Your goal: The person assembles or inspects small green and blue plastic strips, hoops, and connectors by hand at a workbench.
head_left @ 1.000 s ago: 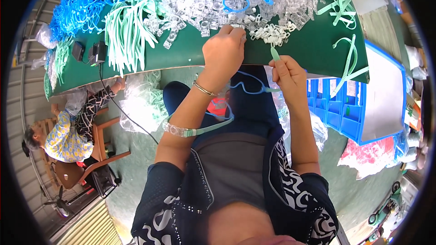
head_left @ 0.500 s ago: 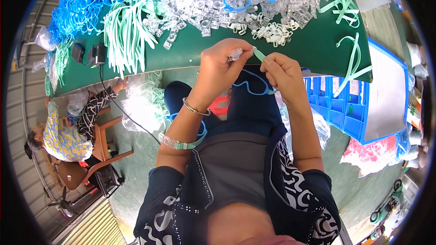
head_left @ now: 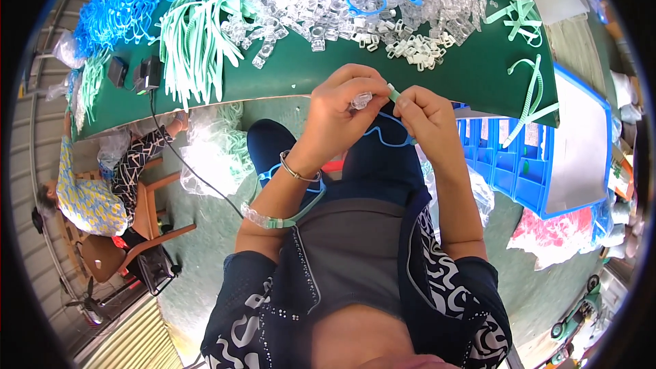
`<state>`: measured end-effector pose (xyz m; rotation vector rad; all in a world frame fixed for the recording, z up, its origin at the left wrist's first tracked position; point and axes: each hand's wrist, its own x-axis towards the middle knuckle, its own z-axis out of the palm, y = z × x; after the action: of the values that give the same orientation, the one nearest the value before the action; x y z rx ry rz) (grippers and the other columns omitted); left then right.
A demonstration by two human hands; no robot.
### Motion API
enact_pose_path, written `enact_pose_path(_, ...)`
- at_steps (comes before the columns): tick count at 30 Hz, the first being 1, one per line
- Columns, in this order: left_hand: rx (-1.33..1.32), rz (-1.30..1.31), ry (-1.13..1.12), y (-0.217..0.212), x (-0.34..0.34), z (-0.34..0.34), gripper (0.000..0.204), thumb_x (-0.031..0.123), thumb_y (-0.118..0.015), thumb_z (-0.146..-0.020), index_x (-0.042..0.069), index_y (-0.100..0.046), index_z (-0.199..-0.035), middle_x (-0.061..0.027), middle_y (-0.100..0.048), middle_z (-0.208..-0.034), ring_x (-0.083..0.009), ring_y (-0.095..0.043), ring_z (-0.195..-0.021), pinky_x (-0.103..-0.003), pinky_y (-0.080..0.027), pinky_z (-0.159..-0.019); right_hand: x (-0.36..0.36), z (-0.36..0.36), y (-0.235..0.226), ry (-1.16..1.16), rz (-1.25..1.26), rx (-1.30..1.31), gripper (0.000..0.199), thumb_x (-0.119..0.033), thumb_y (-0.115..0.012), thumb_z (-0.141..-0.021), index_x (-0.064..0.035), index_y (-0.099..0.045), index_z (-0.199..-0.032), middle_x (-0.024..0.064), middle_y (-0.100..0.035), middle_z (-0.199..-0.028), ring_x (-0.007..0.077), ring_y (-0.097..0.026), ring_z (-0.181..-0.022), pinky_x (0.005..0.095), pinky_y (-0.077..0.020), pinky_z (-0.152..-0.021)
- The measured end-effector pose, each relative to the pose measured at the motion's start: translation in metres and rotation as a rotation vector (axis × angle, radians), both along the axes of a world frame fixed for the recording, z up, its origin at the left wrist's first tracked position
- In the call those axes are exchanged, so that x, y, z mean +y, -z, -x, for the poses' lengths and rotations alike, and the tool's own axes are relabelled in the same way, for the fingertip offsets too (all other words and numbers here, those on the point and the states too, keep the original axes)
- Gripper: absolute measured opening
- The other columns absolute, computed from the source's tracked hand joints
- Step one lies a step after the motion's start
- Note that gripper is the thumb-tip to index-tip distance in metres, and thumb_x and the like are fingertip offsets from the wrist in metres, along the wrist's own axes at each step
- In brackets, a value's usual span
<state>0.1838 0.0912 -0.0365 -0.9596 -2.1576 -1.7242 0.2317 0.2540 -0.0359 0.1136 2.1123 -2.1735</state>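
My left hand point(head_left: 342, 113) is closed, with a clear plastic buckle point(head_left: 361, 100) tucked in its curled fingers. At its fingertips is a small white loop point(head_left: 391, 87), set against the end of a mint green strap point(head_left: 395, 96). The fingers of my right hand point(head_left: 429, 117) pinch that strap close by, so the two hands almost touch. Below them, over my lap, hangs a blue goggle frame point(head_left: 388, 142), apparently joined to the strap near my right hand. Around my left forearm lies another strap with clear buckles point(head_left: 263, 217).
The green table point(head_left: 266, 82) carries blue goggle frames point(head_left: 123, 14), mint straps point(head_left: 195, 48), clear buckles point(head_left: 314, 10) and white loops point(head_left: 424, 51). A black adapter point(head_left: 145, 75) trails a cable. A blue crate point(head_left: 509, 157) stands at the right. Another person point(head_left: 92, 184) sits at the left.
Both hands have dropped slightly, and the left has moved right toward the right hand. Less of the mint strap shows between them. The person at the left has shifted leftward.
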Motion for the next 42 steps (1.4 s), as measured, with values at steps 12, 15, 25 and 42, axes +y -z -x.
enact_pose_path(12, -0.854, -0.085, 0.165, -0.013, -0.02, -0.013, 0.005, 0.007, -0.064, -0.081, 0.003, -0.063, -0.084, 0.0024, -0.056, -0.065, -0.0024, -0.047, -0.055, -0.017, -0.036, -0.048, -0.012, -0.011, 0.005, -0.075, -0.125, 0.195, 0.014, -0.012, -0.055, -0.087, -0.0009, -0.057, -0.079, -0.0028, -0.048, -0.061, 0.0053, -0.04, -0.056, 0.0221, -0.0324, -0.05)
enact_pose_path(15, -0.799, -0.019, 0.148, -0.009, -0.024, -0.015, 0.005, 0.007, -0.065, -0.08, 0.002, -0.063, -0.08, 0.0018, -0.057, -0.067, -0.0024, -0.048, -0.056, -0.017, -0.037, -0.048, -0.012, -0.015, 0.007, -0.121, -0.143, 0.201, 0.014, -0.012, -0.054, -0.087, -0.0005, -0.057, -0.08, -0.0017, -0.049, -0.063, 0.0057, -0.04, -0.057, 0.0231, -0.0329, -0.05)
enact_pose_path(25, -0.793, -0.072, 0.129, 0.001, -0.027, -0.026, 0.013, 0.012, -0.064, -0.082, 0.001, -0.061, -0.075, 0.0036, -0.053, -0.061, 0.0002, -0.042, -0.053, -0.018, -0.03, -0.042, -0.028, -0.018, 0.008, 0.045, -0.517, 0.596, 0.019, -0.005, -0.069, -0.074, -0.0021, -0.064, -0.091, 0.0068, -0.063, -0.076, 0.0107, -0.058, -0.067, 0.0236, -0.0455, -0.061)
enact_pose_path(42, -1.044, -0.56, 0.276, -0.003, -0.03, -0.037, 0.017, 0.01, -0.052, -0.089, 0.001, -0.059, -0.102, -0.0009, -0.052, -0.076, -0.0075, -0.046, -0.063, -0.019, -0.037, -0.057, -0.022, -0.03, 0.021, 0.115, 0.209, 0.203, 0.018, -0.004, -0.058, -0.085, 0.0015, -0.058, -0.102, 0.0019, -0.058, -0.079, 0.0025, -0.046, -0.062, 0.0154, -0.0353, -0.054)
